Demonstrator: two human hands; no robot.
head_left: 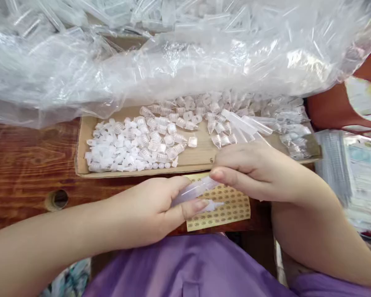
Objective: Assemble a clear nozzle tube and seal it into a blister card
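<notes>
Wooden tabletop (24, 165) scene — clear tube (193, 190) slants up-right between both hands: left hand (154, 210) grips its lower end, right hand (253, 171) pinches the upper tip.

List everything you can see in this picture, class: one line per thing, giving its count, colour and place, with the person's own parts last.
clear tube: one, see-through, held between both hands.
small caps: many, white and clear, heaped on the cardboard's left.
loose tubes: several, clear, on the cardboard's right.
cardboard sheet: one, brown, on the table beyond the hands.
sticker sheet: one, yellowish with rows of small dots, under the hands.
plastic bag: one, clear, large, full of tubes, across the top.
wooden table: one, reddish brown, with a round hole at left.
packets: a stack, pale, at right.
purple garment: one, bottom centre.
left hand: grip shut on the tube's near end.
right hand: fingertips pinch the tube's far end.
</notes>
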